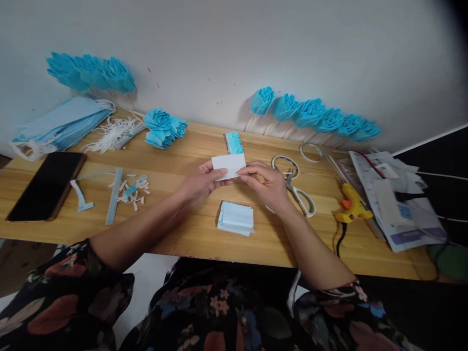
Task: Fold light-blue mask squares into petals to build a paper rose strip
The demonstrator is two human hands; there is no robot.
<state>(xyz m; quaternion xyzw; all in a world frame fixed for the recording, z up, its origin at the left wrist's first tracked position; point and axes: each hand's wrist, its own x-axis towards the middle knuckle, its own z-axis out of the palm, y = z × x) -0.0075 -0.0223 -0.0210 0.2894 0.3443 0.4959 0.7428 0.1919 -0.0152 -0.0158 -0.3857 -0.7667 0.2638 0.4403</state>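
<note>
Between both hands, above the middle of the table, I hold a pale rectangular piece of mask fabric. My left hand grips its left and lower part, thumb on top and fingers beneath. At its lower right edge, my right hand pinches it between thumb and fingers. Just behind it lies a small blue piece with a scalloped edge, partly covered by the held piece. A stack of pale blue fabric rectangles rests on the table in front of my hands.
Scissors and a tape roll lie right, near a yellow glue gun. Blue fabric flowers lean on the wall. Left are a phone, stacked masks, cut scraps and more flowers.
</note>
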